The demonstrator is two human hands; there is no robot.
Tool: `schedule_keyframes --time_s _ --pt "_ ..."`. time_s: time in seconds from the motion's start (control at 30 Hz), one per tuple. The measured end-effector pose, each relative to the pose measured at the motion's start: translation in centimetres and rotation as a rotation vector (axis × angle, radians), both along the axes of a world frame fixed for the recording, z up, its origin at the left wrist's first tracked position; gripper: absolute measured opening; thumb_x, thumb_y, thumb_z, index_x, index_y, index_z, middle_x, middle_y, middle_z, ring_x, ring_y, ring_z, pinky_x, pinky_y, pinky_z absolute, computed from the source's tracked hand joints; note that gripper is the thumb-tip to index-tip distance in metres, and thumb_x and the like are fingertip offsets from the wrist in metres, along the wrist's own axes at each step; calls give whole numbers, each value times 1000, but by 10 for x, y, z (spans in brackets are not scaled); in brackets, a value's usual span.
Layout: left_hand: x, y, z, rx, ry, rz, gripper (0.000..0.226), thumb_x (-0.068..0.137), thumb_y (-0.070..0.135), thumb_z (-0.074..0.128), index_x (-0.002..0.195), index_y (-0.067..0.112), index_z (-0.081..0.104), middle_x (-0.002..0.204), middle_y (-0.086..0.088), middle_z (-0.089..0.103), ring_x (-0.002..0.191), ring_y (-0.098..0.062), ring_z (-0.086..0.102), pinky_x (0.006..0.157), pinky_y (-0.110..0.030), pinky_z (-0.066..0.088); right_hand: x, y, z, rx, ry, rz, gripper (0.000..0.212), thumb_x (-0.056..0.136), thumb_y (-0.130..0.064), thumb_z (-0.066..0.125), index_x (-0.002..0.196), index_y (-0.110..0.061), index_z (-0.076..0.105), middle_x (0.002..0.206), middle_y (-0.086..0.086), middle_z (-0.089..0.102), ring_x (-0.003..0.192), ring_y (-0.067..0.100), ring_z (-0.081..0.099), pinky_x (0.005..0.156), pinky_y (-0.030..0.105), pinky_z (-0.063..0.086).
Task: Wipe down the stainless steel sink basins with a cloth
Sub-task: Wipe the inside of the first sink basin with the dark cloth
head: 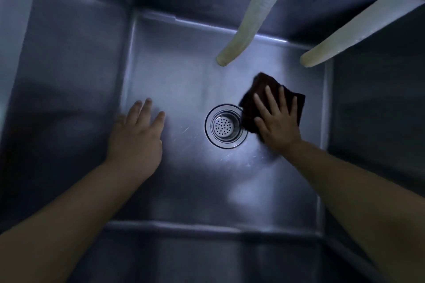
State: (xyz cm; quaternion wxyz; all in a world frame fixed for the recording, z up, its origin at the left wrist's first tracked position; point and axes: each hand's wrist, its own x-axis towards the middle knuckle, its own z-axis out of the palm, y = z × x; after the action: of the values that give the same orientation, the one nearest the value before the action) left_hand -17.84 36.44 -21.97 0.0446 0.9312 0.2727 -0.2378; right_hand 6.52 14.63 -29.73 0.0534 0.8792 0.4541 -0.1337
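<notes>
The dark cloth [271, 99] lies on the basin [179, 80] floor beside the drain [226, 125], pressed flat by the right hand [277, 119]. Soft, limp, probably light; palm pressure controls it best. Left hand [138, 131] is empty, fingers extended.

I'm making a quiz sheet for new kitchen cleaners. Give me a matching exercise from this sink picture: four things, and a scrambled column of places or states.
Things:
1. cloth
2. left hand
3. drain strainer
4. hoses

Places or states:
A. hanging over the basin's far side
B. pressed flat under the right hand
C. empty, fingers spread
D. set in the basin floor

Pairs: 1-B, 2-C, 3-D, 4-A
</notes>
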Motion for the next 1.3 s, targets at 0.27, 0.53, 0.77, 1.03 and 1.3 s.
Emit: schedule_keyframes --time_s 0.27,0.53,0.77,1.03,1.3 --pt "3 0 -3 -37 -88 9 67 87 38 54 146 21 26 158 -10 1 144 -28 0 113 -46 15 -102 -84 5 0 -4 241 61 87 -46 36 144 -22 34 150 18 31 136 49 23 105 66 18" --pt "0 0 -10 -77 -61 18 76 85 42 58 148 24 20 158 -7 -5 144 -27 -5 114 -46 12 -174 17 6 63 150 603 65 80 -53 57 141 -38 41 153 3 33 141 41 21 105 70 12" --pt "-2 -2 -11 -76 11 -48 78 85 40 57 148 25 15 158 -6 -8 144 -26 -6 115 -45 10 -182 30 -8 115 131 713 61 87 -55 47 144 -38 34 156 1 26 145 36 11 113 64 5" --pt "-7 -12 -13 -115 181 -9 109 70 55 71 149 22 3 157 -11 -8 144 -31 5 111 -52 21 -115 -69 -3 72 57 613 64 86 -56 45 145 -33 34 154 5 26 141 39 20 110 66 11" --pt "-19 -21 -29 -158 296 -54 114 77 39 71 147 18 -16 155 -12 -22 143 -40 -6 115 -47 14 -35 -89 6 -40 -6 64 68 84 -55 36 144 -23 37 151 16 33 139 44 23 107 67 19"
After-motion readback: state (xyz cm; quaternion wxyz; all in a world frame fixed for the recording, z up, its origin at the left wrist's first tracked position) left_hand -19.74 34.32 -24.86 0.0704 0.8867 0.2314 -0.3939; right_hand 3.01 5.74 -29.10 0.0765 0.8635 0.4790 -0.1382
